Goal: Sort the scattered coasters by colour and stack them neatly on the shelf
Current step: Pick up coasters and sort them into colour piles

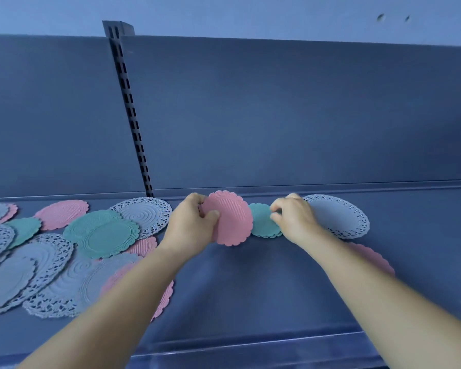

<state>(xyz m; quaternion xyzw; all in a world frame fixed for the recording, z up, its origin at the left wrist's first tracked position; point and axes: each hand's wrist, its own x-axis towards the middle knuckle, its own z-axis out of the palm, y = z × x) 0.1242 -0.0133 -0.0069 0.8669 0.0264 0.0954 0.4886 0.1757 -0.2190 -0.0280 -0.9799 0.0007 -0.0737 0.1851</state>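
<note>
The shelf (250, 288) ran the full width of the view, with a slotted upright (133, 123) set in the back panel (277, 115) behind it. A scattered heap (64, 251) of grey, teal and pink coasters lay overlapping on the left part of the shelf. A grey coaster (338, 217) with a lace edge lay flat at the rear right, and the edge of a pink one (373, 258) showed beside the right forearm. The left hand (190, 225) held a pink coaster (232, 218) tilted up off the shelf near the back, thumb curled over its face and fingers (197, 199) wrapped behind its edge. The right hand (294, 218) lay over the join between the grey coaster and a teal coaster (261, 221), its fingers curled at the teal rim; whether they pinched it could not be told. The teal coaster lay flat, partly behind the pink coaster.
</note>
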